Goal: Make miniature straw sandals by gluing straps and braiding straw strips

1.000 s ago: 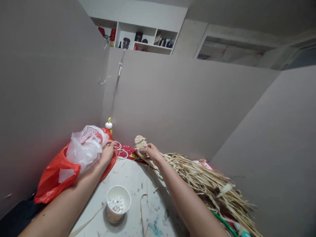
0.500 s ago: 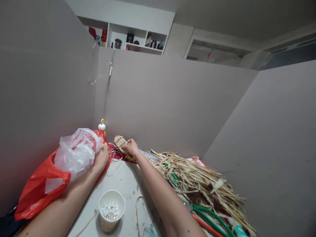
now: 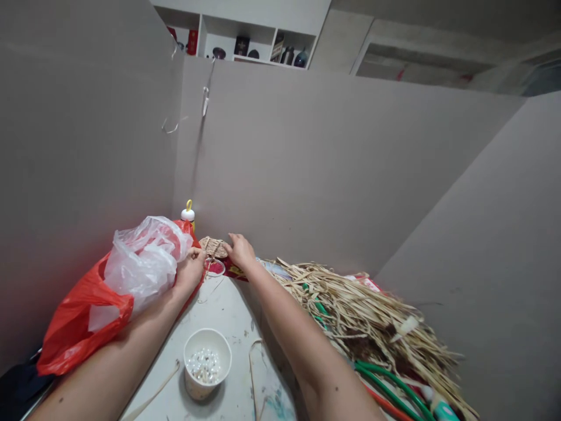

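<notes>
A small oval woven straw piece [image 3: 213, 247] lies at the far end of the table, over the red items there. At its right edge is my right hand [image 3: 241, 251], thumb and fingers apart and the fingertips close to or touching the weave. My left hand [image 3: 191, 270] is to the left of the piece, beside the plastic bags, with its fingers curled together. Whatever those fingers hold, if anything, is too small to make out. Just below the woven piece sits a white ring [image 3: 215, 268] with red showing inside it.
A white paper cup [image 3: 207, 345] of shiny beads stands on the table [image 3: 228, 304]. Dry straw strips [image 3: 350, 304] and green-handled tools [image 3: 390, 386] are piled right. A red bag [image 3: 83, 316] holding clear plastic [image 3: 144, 263] lies left, near a white-capped bottle [image 3: 188, 214]. Grey partitions surround the table.
The woven piece, earlier raised in my right hand's pinch, now lies lower and flatter, and the fingers have spread at its edge. The view has shifted slightly; the cup has not moved.
</notes>
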The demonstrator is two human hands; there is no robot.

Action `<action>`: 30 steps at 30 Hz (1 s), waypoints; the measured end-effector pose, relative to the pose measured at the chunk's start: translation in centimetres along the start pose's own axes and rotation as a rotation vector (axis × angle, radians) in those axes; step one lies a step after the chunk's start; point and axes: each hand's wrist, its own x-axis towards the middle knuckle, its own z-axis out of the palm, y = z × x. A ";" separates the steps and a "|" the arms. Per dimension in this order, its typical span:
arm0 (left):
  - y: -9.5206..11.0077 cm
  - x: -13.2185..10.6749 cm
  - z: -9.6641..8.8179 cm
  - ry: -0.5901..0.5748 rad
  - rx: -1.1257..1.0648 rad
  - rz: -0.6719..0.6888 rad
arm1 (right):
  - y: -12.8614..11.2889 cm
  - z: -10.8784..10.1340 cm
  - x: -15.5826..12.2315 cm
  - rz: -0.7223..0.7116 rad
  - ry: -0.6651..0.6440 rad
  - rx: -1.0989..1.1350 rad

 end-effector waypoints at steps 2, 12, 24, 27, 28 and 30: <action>0.1 -0.1 0.2 0.000 -0.019 -0.004 | 0.2 -3.3 -1.1 -0.017 0.016 -0.074; 1.4 -0.3 0.6 -0.016 -0.188 -0.112 | 2.4 -20.2 -20.8 0.012 0.027 -0.218; 6.2 -2.6 0.0 -0.145 -0.222 -0.190 | 0.2 -22.7 -36.2 0.240 -0.001 -0.058; 7.9 -3.4 -0.5 -0.182 -0.211 -0.155 | -0.3 -22.2 -37.4 0.188 -0.060 -0.069; 8.5 -3.7 -0.7 -0.198 -0.204 -0.142 | -0.5 -22.1 -37.6 0.167 -0.080 -0.070; 9.7 -4.7 -1.1 -0.244 -0.181 -0.119 | -0.6 -21.7 -37.8 0.132 -0.113 -0.065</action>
